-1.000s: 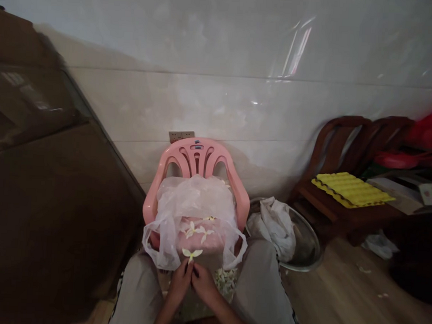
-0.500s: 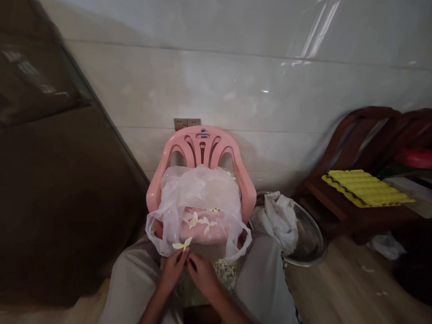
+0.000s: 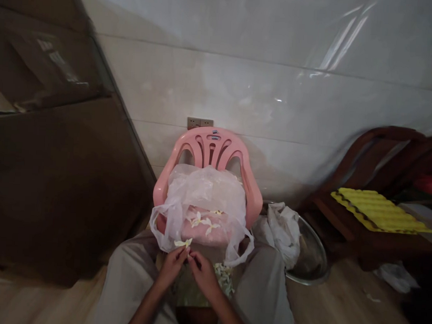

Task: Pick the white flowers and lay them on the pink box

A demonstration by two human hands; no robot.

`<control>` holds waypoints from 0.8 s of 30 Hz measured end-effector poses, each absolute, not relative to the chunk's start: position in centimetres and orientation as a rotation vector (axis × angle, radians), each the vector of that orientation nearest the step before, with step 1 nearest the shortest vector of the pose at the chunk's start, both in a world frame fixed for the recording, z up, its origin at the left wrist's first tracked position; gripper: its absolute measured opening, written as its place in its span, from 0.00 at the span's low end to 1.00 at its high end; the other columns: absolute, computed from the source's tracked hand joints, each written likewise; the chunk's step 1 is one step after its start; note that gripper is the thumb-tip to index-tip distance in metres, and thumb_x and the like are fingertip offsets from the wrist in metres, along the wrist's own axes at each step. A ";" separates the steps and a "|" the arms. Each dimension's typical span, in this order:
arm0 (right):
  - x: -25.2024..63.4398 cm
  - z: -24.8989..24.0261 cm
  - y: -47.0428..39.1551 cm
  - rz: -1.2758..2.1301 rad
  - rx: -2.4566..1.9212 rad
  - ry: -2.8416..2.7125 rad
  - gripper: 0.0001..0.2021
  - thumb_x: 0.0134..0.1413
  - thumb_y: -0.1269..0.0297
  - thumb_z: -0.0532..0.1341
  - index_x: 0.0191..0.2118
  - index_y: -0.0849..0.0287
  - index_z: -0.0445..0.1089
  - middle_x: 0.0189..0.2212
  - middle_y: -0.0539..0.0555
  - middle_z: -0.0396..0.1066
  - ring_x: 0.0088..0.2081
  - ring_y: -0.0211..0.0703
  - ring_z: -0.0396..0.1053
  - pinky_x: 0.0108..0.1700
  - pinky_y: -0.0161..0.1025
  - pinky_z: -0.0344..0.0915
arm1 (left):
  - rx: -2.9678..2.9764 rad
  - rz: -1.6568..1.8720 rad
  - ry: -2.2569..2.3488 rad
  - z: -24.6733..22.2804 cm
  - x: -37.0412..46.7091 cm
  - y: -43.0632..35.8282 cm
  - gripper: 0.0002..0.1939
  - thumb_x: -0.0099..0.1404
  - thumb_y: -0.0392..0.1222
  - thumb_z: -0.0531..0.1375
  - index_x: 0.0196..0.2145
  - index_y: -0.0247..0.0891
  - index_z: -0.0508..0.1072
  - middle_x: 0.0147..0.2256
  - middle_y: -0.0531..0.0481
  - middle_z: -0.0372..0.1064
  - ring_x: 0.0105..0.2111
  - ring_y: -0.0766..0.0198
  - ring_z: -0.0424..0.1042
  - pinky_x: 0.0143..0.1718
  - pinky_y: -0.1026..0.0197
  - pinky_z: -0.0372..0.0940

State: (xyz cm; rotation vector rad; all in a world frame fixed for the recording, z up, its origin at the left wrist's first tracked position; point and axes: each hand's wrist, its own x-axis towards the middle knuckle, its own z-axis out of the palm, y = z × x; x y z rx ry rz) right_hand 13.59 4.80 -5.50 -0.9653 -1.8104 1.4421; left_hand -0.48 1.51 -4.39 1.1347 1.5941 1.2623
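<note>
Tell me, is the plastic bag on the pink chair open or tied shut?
The plastic bag is open: its two handles hang untied and apart, with white flowers showing between them.

A ridged yellow tray (image 3: 380,212) is carried by a wooden chair (image 3: 330,211); a double socket (image 3: 200,123) is set into the tiled wall (image 3: 236,93).

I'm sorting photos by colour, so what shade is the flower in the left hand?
The flower is pale yellowish white; the head view shows it.
</note>
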 end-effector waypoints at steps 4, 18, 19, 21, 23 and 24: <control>13.2 -5.7 4.8 1.671 -0.985 -1.660 0.21 0.58 0.42 0.56 0.36 0.58 0.68 0.19 0.44 0.59 0.19 0.34 0.57 0.21 0.31 0.55 | 1.101 1.280 1.606 -4.1 -0.7 1.2 0.27 0.59 0.65 0.57 0.28 0.36 0.77 0.28 0.49 0.74 0.33 0.57 0.72 0.38 0.59 0.67; 13.4 -5.0 5.2 1.790 -0.969 -1.525 0.24 0.53 0.38 0.59 0.31 0.58 0.66 0.17 0.43 0.59 0.18 0.32 0.55 0.21 0.31 0.56 | 1.083 1.281 1.591 -4.4 -0.5 1.3 0.26 0.60 0.64 0.57 0.30 0.35 0.77 0.29 0.49 0.75 0.33 0.58 0.71 0.40 0.60 0.66; 13.4 -5.0 5.2 1.796 -0.974 -1.519 0.24 0.53 0.37 0.59 0.31 0.58 0.66 0.17 0.43 0.59 0.18 0.32 0.55 0.21 0.31 0.56 | 1.079 1.282 1.589 -4.4 -0.5 1.3 0.26 0.60 0.64 0.57 0.30 0.35 0.78 0.29 0.48 0.75 0.33 0.58 0.71 0.40 0.60 0.66; 13.4 -4.9 5.2 1.810 -0.989 -1.513 0.25 0.52 0.37 0.58 0.31 0.58 0.66 0.16 0.43 0.58 0.18 0.32 0.56 0.21 0.31 0.57 | 1.069 1.277 1.580 -4.2 -0.5 1.3 0.27 0.60 0.64 0.57 0.31 0.35 0.78 0.29 0.48 0.75 0.33 0.58 0.72 0.39 0.60 0.67; 13.4 -4.9 5.2 1.810 -0.990 -1.521 0.24 0.53 0.37 0.58 0.31 0.58 0.66 0.16 0.43 0.59 0.18 0.32 0.56 0.21 0.31 0.57 | 1.049 1.266 1.565 -4.0 -0.5 1.2 0.27 0.60 0.65 0.57 0.32 0.35 0.79 0.30 0.48 0.76 0.33 0.58 0.72 0.38 0.60 0.67; 13.4 -4.9 5.2 1.806 -0.985 -1.526 0.24 0.54 0.37 0.58 0.31 0.58 0.66 0.16 0.43 0.59 0.18 0.32 0.56 0.21 0.31 0.57 | 1.037 1.261 1.556 -4.0 -0.5 1.2 0.28 0.60 0.66 0.58 0.32 0.35 0.79 0.30 0.48 0.76 0.33 0.58 0.72 0.38 0.60 0.67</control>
